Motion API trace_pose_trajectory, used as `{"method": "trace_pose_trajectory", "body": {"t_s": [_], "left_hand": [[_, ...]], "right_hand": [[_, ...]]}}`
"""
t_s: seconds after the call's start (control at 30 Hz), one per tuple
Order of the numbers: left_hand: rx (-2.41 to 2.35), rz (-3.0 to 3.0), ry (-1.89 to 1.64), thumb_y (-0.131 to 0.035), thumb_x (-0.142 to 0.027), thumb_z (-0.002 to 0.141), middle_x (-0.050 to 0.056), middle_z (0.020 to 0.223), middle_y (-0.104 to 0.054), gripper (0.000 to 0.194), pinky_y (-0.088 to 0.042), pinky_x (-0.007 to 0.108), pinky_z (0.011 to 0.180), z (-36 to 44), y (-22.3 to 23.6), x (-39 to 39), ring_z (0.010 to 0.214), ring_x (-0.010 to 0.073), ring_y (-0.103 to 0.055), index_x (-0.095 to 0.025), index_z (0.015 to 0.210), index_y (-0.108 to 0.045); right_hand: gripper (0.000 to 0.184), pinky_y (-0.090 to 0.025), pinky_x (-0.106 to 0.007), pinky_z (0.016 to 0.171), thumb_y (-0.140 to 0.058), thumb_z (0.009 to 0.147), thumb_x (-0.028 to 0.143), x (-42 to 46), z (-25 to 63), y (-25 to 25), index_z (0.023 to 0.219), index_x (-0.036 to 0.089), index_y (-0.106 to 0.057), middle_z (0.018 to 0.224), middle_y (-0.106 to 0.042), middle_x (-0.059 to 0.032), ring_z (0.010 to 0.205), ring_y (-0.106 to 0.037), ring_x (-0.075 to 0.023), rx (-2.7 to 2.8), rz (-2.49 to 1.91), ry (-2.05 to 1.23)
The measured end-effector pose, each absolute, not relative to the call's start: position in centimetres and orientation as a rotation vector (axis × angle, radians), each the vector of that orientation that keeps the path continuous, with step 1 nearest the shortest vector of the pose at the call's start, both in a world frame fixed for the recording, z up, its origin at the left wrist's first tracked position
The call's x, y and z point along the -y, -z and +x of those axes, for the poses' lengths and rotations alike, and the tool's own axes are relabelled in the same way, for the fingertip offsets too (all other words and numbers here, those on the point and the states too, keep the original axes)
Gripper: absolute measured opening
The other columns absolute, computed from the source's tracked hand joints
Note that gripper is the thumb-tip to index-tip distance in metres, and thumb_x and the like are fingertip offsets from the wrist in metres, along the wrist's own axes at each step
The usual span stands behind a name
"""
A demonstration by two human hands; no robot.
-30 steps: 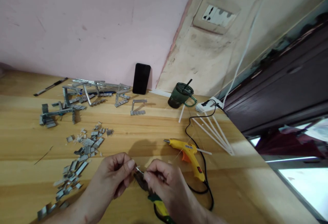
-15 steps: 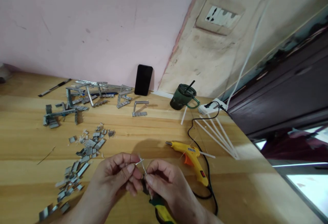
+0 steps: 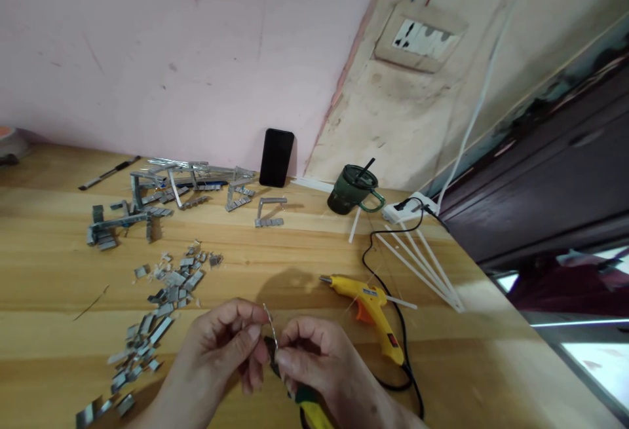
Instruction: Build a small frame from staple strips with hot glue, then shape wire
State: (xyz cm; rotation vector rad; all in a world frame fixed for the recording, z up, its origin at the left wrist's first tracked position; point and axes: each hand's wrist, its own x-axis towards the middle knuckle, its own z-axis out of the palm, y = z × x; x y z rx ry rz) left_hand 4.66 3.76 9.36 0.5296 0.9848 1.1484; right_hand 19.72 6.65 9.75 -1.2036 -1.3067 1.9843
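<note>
Holding silvery strip (image 3: pixel 270 326), pliers (image 3: pixel 308 400) partly hidden

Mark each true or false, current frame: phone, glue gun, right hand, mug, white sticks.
1. The black phone leans against the wall. True.
2. The glue gun is blue all over. False: its body is yellow, with an orange trigger.
3. The right hand pinches a thin silvery piece. True.
4. The green mug stands left of the phone. False: it is to the right.
5. The white sticks are stacked inside the mug. False: they lie on the table.
</note>
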Motion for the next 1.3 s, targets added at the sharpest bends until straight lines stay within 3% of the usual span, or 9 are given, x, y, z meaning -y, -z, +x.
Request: {"method": "trace_pose_trajectory", "body": {"t_s": [0.37, 0.53, 0.8, 0.97, 1.17, 1.3], "left_hand": [[-0.954, 0.591, -1.061, -0.077, -0.035, 0.063, -0.004, 0.047, -0.059, 0.023, -0.037, 0.013, 0.037, 4.4, -8.7, -3.7, 0.037, 0.0042, -0.049, -0.016, 0.061, -0.065], [-0.892, 0.542, -1.049, -0.077, -0.032, 0.065, -0.004, 0.051, -0.06, 0.02, -0.038, 0.013, 0.04, 4.4, -9.2, -3.7, 0.041, 0.0042, -0.051, -0.017, 0.062, -0.064], [-0.847, 0.61, -1.023, -0.075, -0.035, 0.066, 0.001, 0.056, -0.065, 0.023, -0.043, 0.016, 0.045, 4.4, -9.1, -3.9, 0.048, 0.0083, -0.057, -0.014, 0.063, -0.064], [-0.854, 0.585, -1.077, -0.073, -0.032, 0.069, 0.0, 0.057, -0.069, 0.018, -0.045, 0.017, 0.046, 4.2, -9.1, -3.9, 0.046, 0.0089, -0.059, -0.017, 0.068, -0.064], [-0.961, 0.553, -1.066, -0.08, -0.034, 0.059, -0.002, 0.054, -0.064, 0.024, -0.041, 0.014, 0.039, 4.6, -8.3, -4.1, 0.042, 0.0064, -0.054, -0.016, 0.071, -0.069], [-0.975, 0.627, -1.066, -0.08, -0.033, 0.059, -0.002, 0.055, -0.063, 0.023, -0.039, 0.014, 0.039, 4.6, -7.6, -3.9, 0.043, 0.0062, -0.053, -0.016, 0.069, -0.068]], "right_hand": [[0.033, -0.032, -0.022, 0.048, -0.064, 0.062, 0.047, -6.8, 19.8, -10.3, 0.063, 0.016, -0.053, 0.054, -0.049, 0.0029, 0.048, -0.042, -0.0081, 1.39, -1.201, -2.023], [0.021, -0.03, -0.021, 0.048, -0.06, 0.07, 0.036, -6.7, 20.0, -10.5, 0.072, 0.016, -0.054, 0.058, -0.049, 0.0037, 0.051, -0.04, -0.0082, 1.369, -1.187, -1.813], [0.012, -0.027, -0.021, 0.045, -0.053, 0.069, 0.026, -6.9, 19.9, -10.6, 0.062, 0.017, -0.05, 0.052, -0.047, 0.004, 0.048, -0.037, -0.0077, 1.433, -1.265, -1.745], [0.014, -0.028, -0.02, 0.044, -0.055, 0.065, 0.028, -7.4, 20.3, -11.8, 0.059, 0.016, -0.051, 0.047, -0.044, 0.0051, 0.045, -0.036, -0.0073, 1.322, -1.362, -1.648], [0.017, -0.029, -0.02, 0.043, -0.059, 0.065, 0.03, -7.2, 20.0, -11.3, 0.058, 0.016, -0.051, 0.048, -0.045, 0.0042, 0.046, -0.037, -0.0074, 1.301, -1.304, -1.721], [0.017, -0.028, -0.019, 0.043, -0.058, 0.066, 0.027, -6.9, 19.6, -10.7, 0.056, 0.017, -0.049, 0.048, -0.044, 0.0052, 0.044, -0.036, -0.0063, 1.295, -1.328, -1.697]]}}
